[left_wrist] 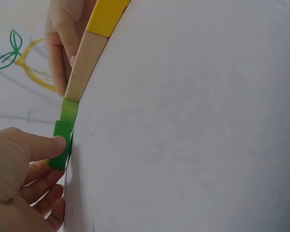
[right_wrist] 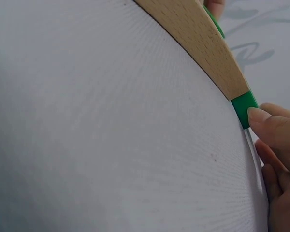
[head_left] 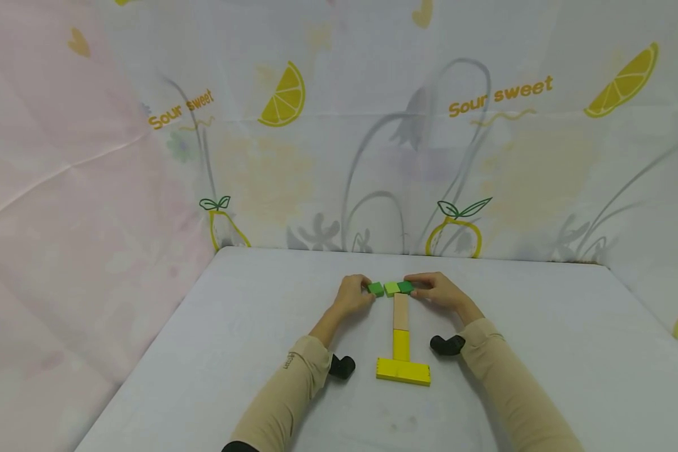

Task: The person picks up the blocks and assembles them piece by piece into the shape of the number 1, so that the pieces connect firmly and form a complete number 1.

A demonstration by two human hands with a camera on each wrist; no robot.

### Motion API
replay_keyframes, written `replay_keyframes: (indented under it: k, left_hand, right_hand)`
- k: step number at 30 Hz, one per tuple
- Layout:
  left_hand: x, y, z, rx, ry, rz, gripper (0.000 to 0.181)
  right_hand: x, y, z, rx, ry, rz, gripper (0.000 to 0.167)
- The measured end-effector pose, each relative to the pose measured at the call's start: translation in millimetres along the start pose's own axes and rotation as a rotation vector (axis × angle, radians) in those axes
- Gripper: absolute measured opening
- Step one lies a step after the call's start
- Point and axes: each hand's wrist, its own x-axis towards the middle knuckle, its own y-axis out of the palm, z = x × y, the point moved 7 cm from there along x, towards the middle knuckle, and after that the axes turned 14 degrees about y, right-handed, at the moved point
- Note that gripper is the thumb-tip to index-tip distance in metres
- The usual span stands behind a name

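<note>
My left hand (head_left: 355,295) pinches a green block (head_left: 376,289) between thumb and fingers, a small gap to the left of a light green block (head_left: 392,289). On the other side, my right hand (head_left: 439,290) holds a dark green block (head_left: 405,287) that touches the light green one. Below these, a plain wooden block (head_left: 401,312) runs toward me and meets a yellow block (head_left: 401,345). A wider yellow block (head_left: 403,371) lies crosswise at the near end. In the right wrist view, the thumb (right_wrist: 261,118) presses the dark green block's face.
The blocks lie on a white-covered table (head_left: 203,376). Behind it hangs a printed cloth (head_left: 328,157) with lemon drawings. A black wrist device (head_left: 342,366) sits by the left cuff, another black device (head_left: 447,344) by the right.
</note>
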Motion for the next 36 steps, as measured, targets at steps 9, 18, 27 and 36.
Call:
replay_keyframes:
  k: [9,18,27,36]
  left_hand:
    - [-5.8,-3.5,-15.7,0.084,-0.041,0.009,0.027]
    - [-6.2,-3.8,-18.2,0.073,-0.047,0.012,0.029]
    - [-5.7,-4.5,-19.6,0.057,-0.045,0.000,0.029]
    - [-6.6,-4.1,-19.6,0.031,-0.002,-0.027,0.028]
  right_hand:
    - [17.6,1.5,-29.4,0.004,-0.017,-0.002,0.041]
    - [17.6,0.8,-29.1,0.026,-0.014,0.004,0.041]
    - [18.9,0.1,-31.0,0.018,-0.014,-0.004,0.041]
    - [18.4,1.4,-32.3,0.008,0.001,-0.009,0.041]
